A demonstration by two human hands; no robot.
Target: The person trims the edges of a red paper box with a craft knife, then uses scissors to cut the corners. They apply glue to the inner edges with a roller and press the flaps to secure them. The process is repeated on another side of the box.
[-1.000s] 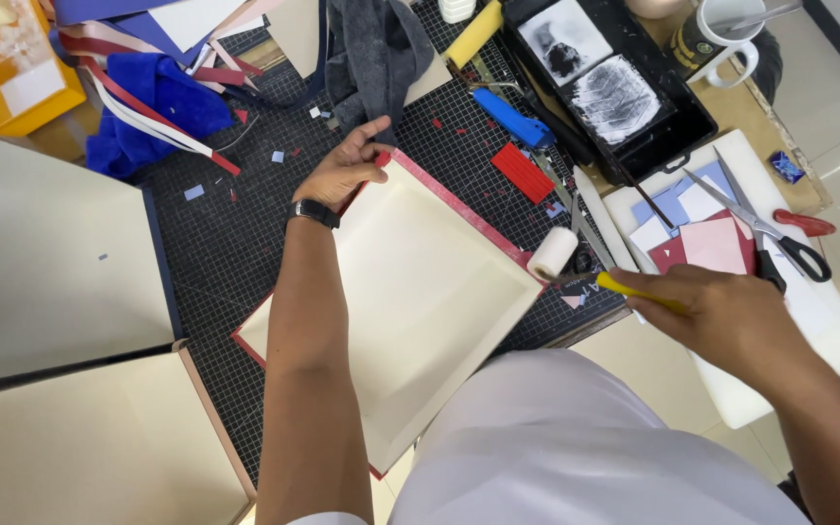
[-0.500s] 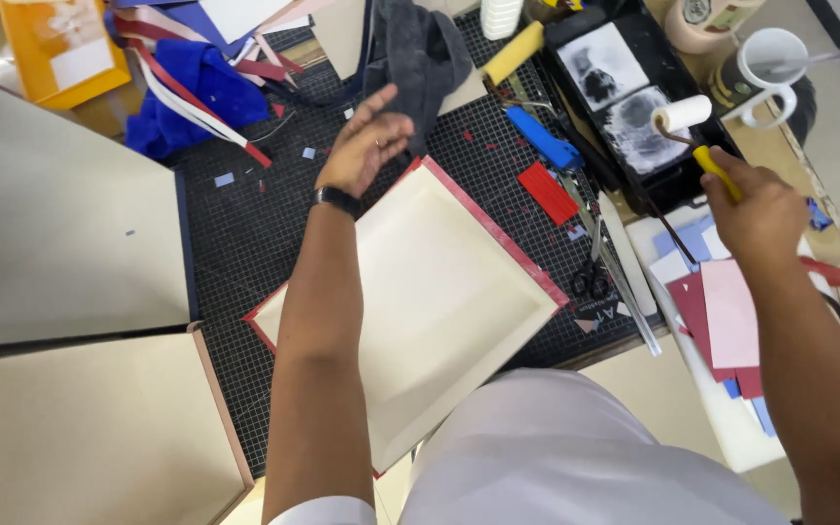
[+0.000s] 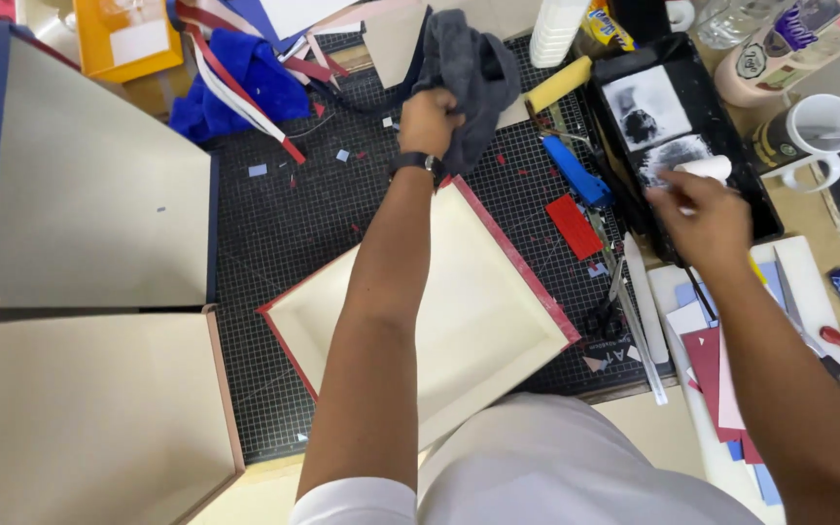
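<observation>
Both my hands are up at the far side of the cutting mat (image 3: 274, 233).

My left hand (image 3: 428, 122) grips a dark grey cloth (image 3: 473, 73) above the cream, red-edged tray (image 3: 469, 311). My right hand (image 3: 697, 219) holds a white roller (image 3: 704, 169) over the black paint tray (image 3: 624, 73); a blue tool (image 3: 576, 173) lies between them.

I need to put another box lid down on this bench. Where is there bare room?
The barest patch is the black cutting mat between the cream board on the left and the red-edged tray, with only small paper scraps. The mat's top edge, by the left hand gripping the grey cloth, is crowded, as is the right side around the black ink tray.
</observation>
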